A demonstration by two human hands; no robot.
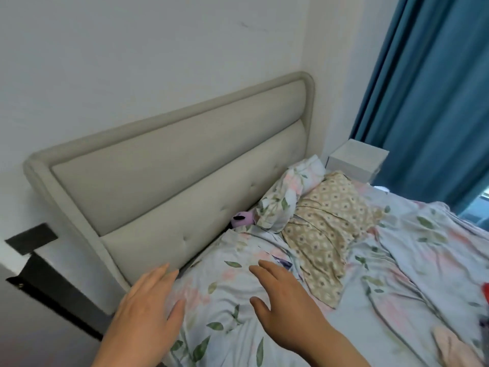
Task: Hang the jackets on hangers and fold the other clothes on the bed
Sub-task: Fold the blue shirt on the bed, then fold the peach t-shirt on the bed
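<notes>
My left hand (148, 305) and my right hand (285, 298) reach out over the near corner of the bed, fingers straight and spread, holding nothing. Under them lies the floral sheet (225, 300), pale blue with leaves. A beige patterned cloth (325, 229) lies crumpled just right of my right hand, apart from it. At the lower right edge a peach garment (449, 348) and a sliver of red fabric (486, 295) show, mostly cut off. No hanger or jacket is in view.
The padded beige headboard (164, 165) stands against the white wall on the left. A rolled floral pillow (283, 197) and a small pink toy (242, 218) sit by it. A white nightstand (357, 162) and blue curtain (428, 102) are at the far right.
</notes>
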